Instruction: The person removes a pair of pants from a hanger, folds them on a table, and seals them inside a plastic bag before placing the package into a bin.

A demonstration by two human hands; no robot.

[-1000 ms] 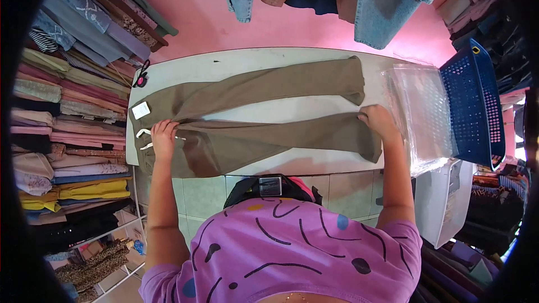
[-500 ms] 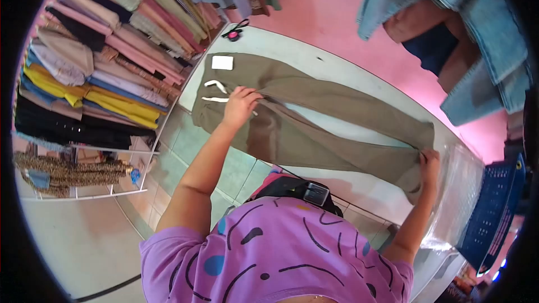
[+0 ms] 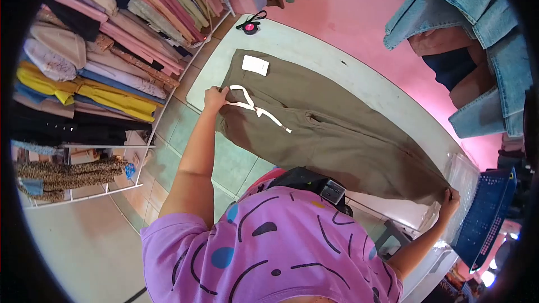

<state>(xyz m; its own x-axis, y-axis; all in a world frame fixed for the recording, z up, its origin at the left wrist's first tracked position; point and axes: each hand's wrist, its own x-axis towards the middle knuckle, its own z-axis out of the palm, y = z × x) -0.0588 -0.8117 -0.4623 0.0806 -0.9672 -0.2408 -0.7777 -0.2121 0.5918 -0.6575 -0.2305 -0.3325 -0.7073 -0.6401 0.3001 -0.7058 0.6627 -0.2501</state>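
Observation:
Olive-brown trousers lie stretched along the white table, their waist at the left and the leg ends at the right. A white drawstring trails over the front, and a white tag lies near the waistband. At the waistband's near edge, my left hand is closed with its fingertips on the cloth by the drawstring. My right hand pinches the leg ends at the far right. The two legs lie together, with some creases near the crotch.
On the table lies a small black and pink round object with a cord. Clear plastic packaging and a blue basket are at the right. Clothes racks stand left; denim garments hang upper right.
My left hand has moved from the crotch area to the waistband. My right hand has shifted right with the leg ends, and the gap between the legs has closed.

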